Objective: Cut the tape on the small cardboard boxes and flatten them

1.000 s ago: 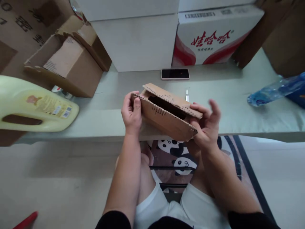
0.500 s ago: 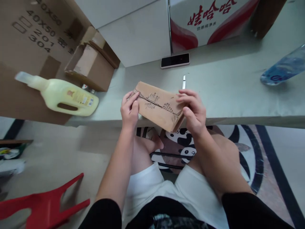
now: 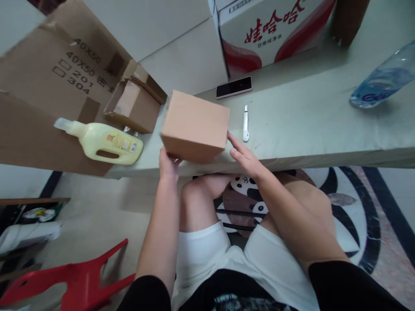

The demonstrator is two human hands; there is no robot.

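Note:
A small plain brown cardboard box point(image 3: 196, 123) is tilted above the front of the table, its smooth side facing up. Around its lower left corner is my left hand point(image 3: 168, 164), with its fingers partly hidden under the box. My right hand point(image 3: 244, 157) has its fingers stretched out, the tips touching the box's lower right edge. To the right of the box lies a white utility knife point(image 3: 245, 123), blade end pointing away from me. Behind it, a phone point(image 3: 234, 87) rests flat with a dark screen.
A pale yellow jug point(image 3: 112, 143) lies against a big carton point(image 3: 39, 103) at left, near an opened small box point(image 3: 139, 106). A red-and-white carton point(image 3: 275, 36) stands behind the phone. A water bottle point(image 3: 382, 82) is at right. On the floor is a red stool point(image 3: 78, 280).
The box has been turned over, so a plain side replaces the torn, perforated seam on top. It has moved left and away from me. My right hand's fingers have straightened, uncovering the knife.

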